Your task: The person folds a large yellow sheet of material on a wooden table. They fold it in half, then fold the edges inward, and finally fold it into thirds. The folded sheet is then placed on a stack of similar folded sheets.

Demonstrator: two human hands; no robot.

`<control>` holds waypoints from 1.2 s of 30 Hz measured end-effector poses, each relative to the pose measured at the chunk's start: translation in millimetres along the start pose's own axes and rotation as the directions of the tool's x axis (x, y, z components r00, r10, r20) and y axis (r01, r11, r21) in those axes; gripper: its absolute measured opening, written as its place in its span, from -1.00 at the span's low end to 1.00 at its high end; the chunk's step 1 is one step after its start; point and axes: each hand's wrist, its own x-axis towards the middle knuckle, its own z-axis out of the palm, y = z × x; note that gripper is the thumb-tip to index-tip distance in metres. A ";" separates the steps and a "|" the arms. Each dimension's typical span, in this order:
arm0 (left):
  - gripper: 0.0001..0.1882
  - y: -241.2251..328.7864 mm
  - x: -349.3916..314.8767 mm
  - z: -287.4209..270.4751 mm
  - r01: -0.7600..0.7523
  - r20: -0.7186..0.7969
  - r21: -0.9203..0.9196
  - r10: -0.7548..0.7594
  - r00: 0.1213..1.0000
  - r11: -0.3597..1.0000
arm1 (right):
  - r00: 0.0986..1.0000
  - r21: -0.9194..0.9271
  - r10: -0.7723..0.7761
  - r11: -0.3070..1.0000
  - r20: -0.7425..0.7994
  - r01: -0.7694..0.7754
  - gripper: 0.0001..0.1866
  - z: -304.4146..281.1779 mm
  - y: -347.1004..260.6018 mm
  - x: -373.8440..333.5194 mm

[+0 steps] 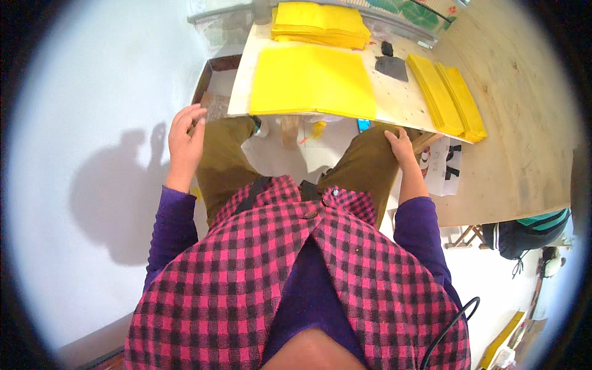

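Note:
My left hand (186,140) is raised beside my left knee, near the pale wall. Its fingers bend loosely, the thumb stands apart from them, and nothing shows in it. My right hand (401,147) rests on my right knee, its fingers apart and holding nothing. In front of me, a flat yellow fabric-like sheet or stack (311,80) lies along the near edge of the wooden table (243,86). Behind it sits a thicker folded yellow stack (317,26). Two narrow yellow folded bundles (434,92) lie side by side at the table's right.
A dark grey flat piece (391,68) and a small black lump (386,48) lie between the yellow stacks. A large wooden board (512,123) spans the right side. Under the table are a blue-screened phone (364,125) and yellow scraps (318,129). A white bag (442,168) stands below the board.

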 end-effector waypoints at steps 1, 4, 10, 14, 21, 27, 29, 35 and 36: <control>-0.80 -0.4 0.6 -2.7 0.001 0.003 0.001 -0.001 1.000 1.000 | 0.999 -0.021 -0.032 0.999 -0.001 0.032 -0.23 2.6 1.1 1.8; -0.81 2.4 6.3 -5.0 0.040 0.023 0.005 -0.040 0.999 0.999 | 0.995 -0.062 -0.088 0.994 -0.037 0.086 -0.27 8.0 8.3 4.6; -0.82 17.7 14.2 10.8 -0.048 0.090 -0.058 0.053 0.995 0.997 | 0.976 0.066 -0.186 0.979 -0.111 0.194 -0.38 16.5 34.3 -7.1; -0.83 22.5 16.1 21.7 -0.051 0.113 -0.021 0.053 0.992 0.998 | 0.977 0.083 -0.167 0.980 -0.133 0.178 -0.42 18.9 38.7 -17.0; -0.85 -19.4 10.3 47.7 0.070 0.176 0.003 -0.069 0.982 0.998 | 0.980 -0.040 -0.163 0.986 -0.110 0.160 -0.67 -19.6 43.0 -1.5; -0.85 -72.7 7.0 87.7 0.112 0.227 0.132 -0.140 0.964 0.985 | 0.973 0.121 -0.132 0.980 -0.189 0.157 -0.67 -23.6 0.2 74.2; -0.86 -79.8 3.4 99.6 0.040 0.213 0.099 -0.060 0.975 0.994 | 0.979 0.181 -0.117 0.972 -0.168 0.147 -0.65 -15.9 -19.0 115.8; -0.87 -83.1 8.2 108.9 0.046 0.228 0.130 -0.075 0.971 0.990 | 0.932 -0.281 -0.306 0.928 -0.195 0.246 -0.61 8.3 -54.7 245.5; -0.87 -82.8 11.1 109.4 0.043 0.235 0.119 -0.070 0.970 0.992 | 0.920 -0.333 -0.316 0.914 -0.229 0.231 -0.58 17.5 -59.5 263.4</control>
